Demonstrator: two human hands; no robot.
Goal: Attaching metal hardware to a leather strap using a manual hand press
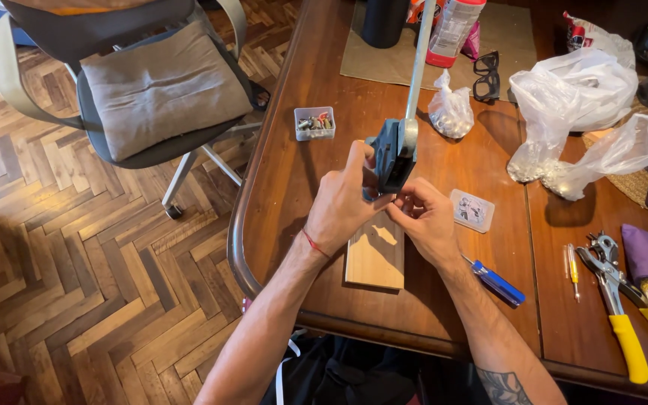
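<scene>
One blue-grey metal press tool with a long silver lever (393, 154) stands at the centre of the brown wooden worktop (294, 172), its base on one pale rectangular wooden board (375, 255). The left hand (343, 202) is clasped around the tool's body from nine o'clock; a red cord circles its wrist. The right hand (427, 221) pinches at the tool's lower jaw from four o'clock; whether it grips a small part cannot be told. Two small clear plastic boxes lie near: one with mixed fittings (314, 123) at eleven o'clock, one flat (472, 210) at three o'clock. One blue-handled screwdriver (496, 283) lies at five o'clock. Two yellow-handled pliers (624, 315) lie well apart at four o'clock. Three white plastic bags (575, 97) sit at two o'clock. One grey cushioned office chair (159, 90) stands off the worktop at ten o'clock.
</scene>
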